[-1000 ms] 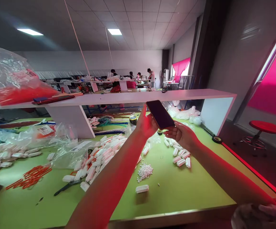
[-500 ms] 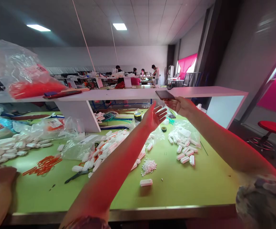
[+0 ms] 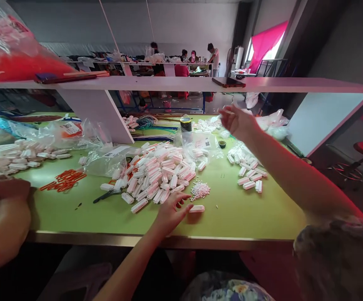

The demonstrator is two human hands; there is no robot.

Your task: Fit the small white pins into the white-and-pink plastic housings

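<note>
My left hand [image 3: 171, 209] rests low on the green table [image 3: 250, 213], fingers spread, its fingertips next to a single white connector housing [image 3: 196, 208]. A big pile of white connector housings [image 3: 156, 169] lies just beyond it. My right hand [image 3: 236, 121] hangs in the air above the table's far side, fingers loosely curled, holding nothing. A dark phone [image 3: 228, 82] lies flat on the white shelf [image 3: 294, 85] above and behind that hand.
A small heap of tiny white parts [image 3: 200, 189] and a smaller group of housings [image 3: 250, 177] lie to the right. Orange pieces [image 3: 62, 180] and clear bags [image 3: 74, 133] are at left. Another person's arm [image 3: 2, 221] is at the left edge. Workers stand at far benches.
My right hand set the phone on the shelf and drew back down. My left hand dropped from mid-air to the table beside the single housing. The view tilted downward.
</note>
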